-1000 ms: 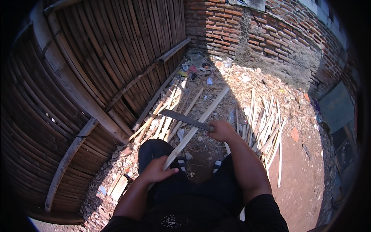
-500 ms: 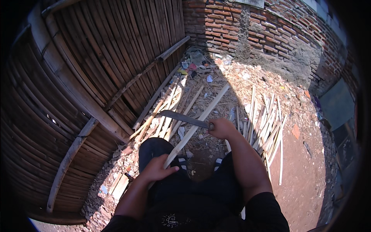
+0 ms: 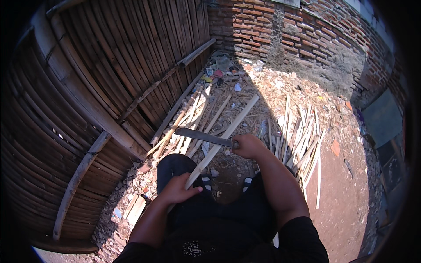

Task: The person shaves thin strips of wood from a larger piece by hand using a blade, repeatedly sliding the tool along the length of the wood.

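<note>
A long pale bamboo strip (image 3: 237, 123) runs from my lap away toward the far right. My left hand (image 3: 180, 189) is closed round its near end beside my left knee. In my right hand (image 3: 247, 147) is the handle of a machete (image 3: 202, 136), whose dark broad blade points left. The blade lies across the strip near the strip's middle. It appears to touch the strip, though the exact contact is too small to make out.
Split bamboo strips (image 3: 302, 140) lie heaped on the right, and more strips (image 3: 188, 118) lie along the bamboo wall (image 3: 105, 65) on the left. A brick wall (image 3: 302, 39) closes the far side. Litter and dry shavings (image 3: 280, 87) cover the ground before it.
My right hand and the machete have shifted slightly left and nearer to me along the strip. The left hand keeps its hold with little movement.
</note>
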A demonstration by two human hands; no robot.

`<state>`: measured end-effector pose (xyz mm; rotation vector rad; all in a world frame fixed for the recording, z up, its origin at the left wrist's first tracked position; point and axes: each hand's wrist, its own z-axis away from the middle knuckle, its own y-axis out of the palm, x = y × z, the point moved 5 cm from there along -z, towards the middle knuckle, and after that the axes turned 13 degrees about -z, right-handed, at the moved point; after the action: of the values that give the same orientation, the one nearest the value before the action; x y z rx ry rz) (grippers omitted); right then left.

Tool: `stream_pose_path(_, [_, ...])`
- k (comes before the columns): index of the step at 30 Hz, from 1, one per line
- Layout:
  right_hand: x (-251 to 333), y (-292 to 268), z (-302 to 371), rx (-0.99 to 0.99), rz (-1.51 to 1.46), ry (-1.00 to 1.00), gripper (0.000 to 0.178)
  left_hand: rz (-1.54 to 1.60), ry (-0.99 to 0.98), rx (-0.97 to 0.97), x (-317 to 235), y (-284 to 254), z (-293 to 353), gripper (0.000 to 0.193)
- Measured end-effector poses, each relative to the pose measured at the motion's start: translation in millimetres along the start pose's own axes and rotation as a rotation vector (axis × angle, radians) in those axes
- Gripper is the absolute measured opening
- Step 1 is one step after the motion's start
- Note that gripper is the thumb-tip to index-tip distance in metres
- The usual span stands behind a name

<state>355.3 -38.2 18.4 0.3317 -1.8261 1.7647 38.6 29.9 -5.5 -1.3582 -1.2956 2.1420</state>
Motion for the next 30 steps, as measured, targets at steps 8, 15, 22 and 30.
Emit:
stream_pose_path(8, [-5.3,-4.5,0.7,0.0,0.021,0.003,0.041,0.003,0.006,0.007,-4.1,-1.8,-0.1,0.059])
stream_pose_path(15, [-4.5,-1.8,-1.4,0.006,0.057,0.001,0.04,-0.012,-0.029,0.029,-6.1,-3.1,0.9,0.057])
stream_pose_path(22, [-5.0,-0.6,-1.2,-0.009,0.016,-0.008,0.039,-0.003,-0.027,0.016,-7.5,-3.7,1.7,0.056])
stream_pose_path(30, [-4.4,-1.5,-1.1,-0.014,0.027,-0.01,0.038,-0.008,-0.016,0.003,-7.2,-3.2,1.6,0.057])
